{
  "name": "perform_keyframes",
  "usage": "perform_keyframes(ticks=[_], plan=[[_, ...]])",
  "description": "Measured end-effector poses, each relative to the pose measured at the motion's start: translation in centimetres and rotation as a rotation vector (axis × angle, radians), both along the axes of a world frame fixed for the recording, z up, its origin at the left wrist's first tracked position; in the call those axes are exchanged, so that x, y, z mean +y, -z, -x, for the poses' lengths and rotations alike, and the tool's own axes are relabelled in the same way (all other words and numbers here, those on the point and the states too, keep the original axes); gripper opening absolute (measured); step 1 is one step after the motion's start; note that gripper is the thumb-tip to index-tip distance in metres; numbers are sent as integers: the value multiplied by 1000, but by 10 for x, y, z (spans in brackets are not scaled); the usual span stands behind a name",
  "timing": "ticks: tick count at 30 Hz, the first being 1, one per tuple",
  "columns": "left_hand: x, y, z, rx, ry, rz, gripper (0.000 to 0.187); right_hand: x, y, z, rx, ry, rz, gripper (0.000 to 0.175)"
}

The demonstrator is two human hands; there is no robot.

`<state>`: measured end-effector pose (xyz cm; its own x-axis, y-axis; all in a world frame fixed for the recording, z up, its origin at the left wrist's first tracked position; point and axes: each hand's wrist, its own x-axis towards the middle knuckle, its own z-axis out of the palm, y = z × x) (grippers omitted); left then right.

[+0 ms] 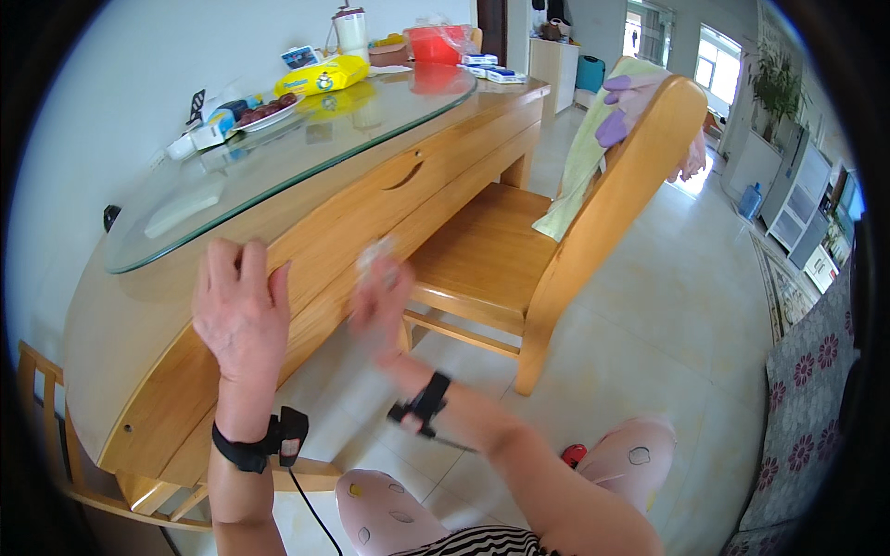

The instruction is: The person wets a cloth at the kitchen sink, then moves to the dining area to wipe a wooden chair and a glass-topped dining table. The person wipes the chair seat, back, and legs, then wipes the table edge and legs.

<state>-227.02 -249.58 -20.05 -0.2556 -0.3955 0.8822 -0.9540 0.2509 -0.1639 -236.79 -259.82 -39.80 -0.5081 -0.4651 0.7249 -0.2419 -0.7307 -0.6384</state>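
My left hand [240, 306] is at the near rim of the wooden table [156, 396], back of the hand up and fingers bent; the fingertips are hidden. My right hand [381, 299], blurred, holds a crumpled whitish wipe or tissue [375, 254] close to the table's wooden side panel [348, 257]. A glass sheet [278, 167] covers much of the tabletop. On it lie a yellow pack of wipes [323, 75] and a white plate [274, 120] with dark red round fruit.
A wooden chair [487, 243] stands right of my right hand, with a green towel [584, 160] and purple-tipped gloves [619, 115] over its back. Farther along the table are a red container [438, 43] and a tumbler [351, 31]. A patterned sofa cover [799, 403] borders the right.
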Motion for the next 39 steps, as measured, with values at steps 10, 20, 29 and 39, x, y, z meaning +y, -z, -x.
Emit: perform_keyframes(ticks=[10,20,29,39], plan=[[-2,4,2,-17,-7,71,29,36,34,-18,433,-370,110,26],[-5,5,0,18,30,94,29,-52,46,181,820,739,-568,37],[-5,8,1,9,11,103,31,-102,70,116,1304,449,-589,37],[-4,1,-2,24,89,87,30,5,84,200,986,845,-850,46]])
